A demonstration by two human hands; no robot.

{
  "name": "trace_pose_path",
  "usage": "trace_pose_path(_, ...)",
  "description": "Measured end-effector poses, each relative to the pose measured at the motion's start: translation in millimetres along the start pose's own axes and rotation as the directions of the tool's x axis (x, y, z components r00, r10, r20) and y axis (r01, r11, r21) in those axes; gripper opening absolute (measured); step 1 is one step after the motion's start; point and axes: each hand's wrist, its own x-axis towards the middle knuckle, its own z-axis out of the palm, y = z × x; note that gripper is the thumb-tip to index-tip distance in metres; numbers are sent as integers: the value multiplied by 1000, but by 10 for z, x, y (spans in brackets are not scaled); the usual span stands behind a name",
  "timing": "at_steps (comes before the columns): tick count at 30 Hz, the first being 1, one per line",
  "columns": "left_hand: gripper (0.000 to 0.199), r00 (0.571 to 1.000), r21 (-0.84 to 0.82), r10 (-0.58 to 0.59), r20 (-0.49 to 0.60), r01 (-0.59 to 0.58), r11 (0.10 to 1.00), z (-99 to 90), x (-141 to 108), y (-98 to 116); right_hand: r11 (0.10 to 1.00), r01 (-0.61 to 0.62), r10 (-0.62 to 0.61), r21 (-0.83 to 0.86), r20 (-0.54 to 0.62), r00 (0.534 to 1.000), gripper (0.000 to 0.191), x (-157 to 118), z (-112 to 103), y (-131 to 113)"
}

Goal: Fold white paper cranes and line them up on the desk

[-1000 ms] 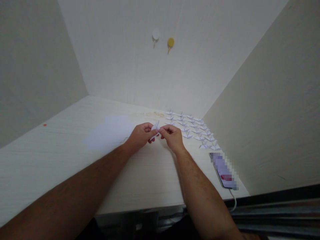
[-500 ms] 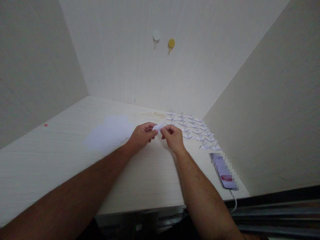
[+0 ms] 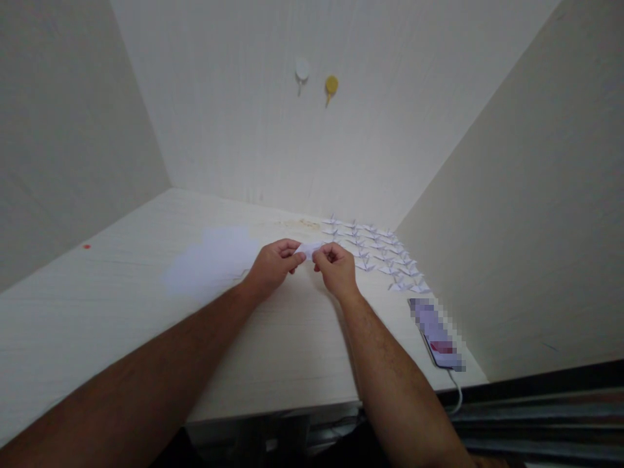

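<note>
- Pinches a small folded paper [image 3: 309,249] with both hands, a little above the table [image 3: 277,351], near the middle of the view.
- With the left hand [image 3: 273,265], presses the thumb on the near face of the paper, and curls other fingers behind it.
- With the right hand [image 3: 337,265], nips the opposite end between thumb and bent forefinger. Cannot tell exactly where the hidden fingertips press.
- Could tear the paper, or drag a crease out of line, by pulling the hands apart too strongly; leaves only a short piece free between both pinches.
- Could lose the fold by loosening one pinch too early, because of paper so light and probably springy.
- Could crumple the edges by squeezing unevenly, with the thumbs covering part of the work.
- Could disorder the paper birds [image 3: 376,244], standing in rows beyond and to the right of the right hand, by swinging this hand outward.
- Could push the white sheets [image 3: 219,257], lying to the left of the left hand, by moving its wrist sideways.
- Could bump the phone [image 3: 441,335], or catch its cable [image 3: 459,393] near the front edge, by opening the right elbow wide; seems less probable, with the phone apart from the forearm.
</note>
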Motion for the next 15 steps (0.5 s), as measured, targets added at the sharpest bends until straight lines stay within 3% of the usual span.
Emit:
trace_pose_path(6,22,1000,96,15,6,-16,995,-6,4,5,1000,2,-2,11,10,1000,14,-3,4,8)
trace_pose_path(15,22,1000,75,-21,15,20,997,5,-8,13,998,61,-60,30,-52,997,18,-17,4,7)
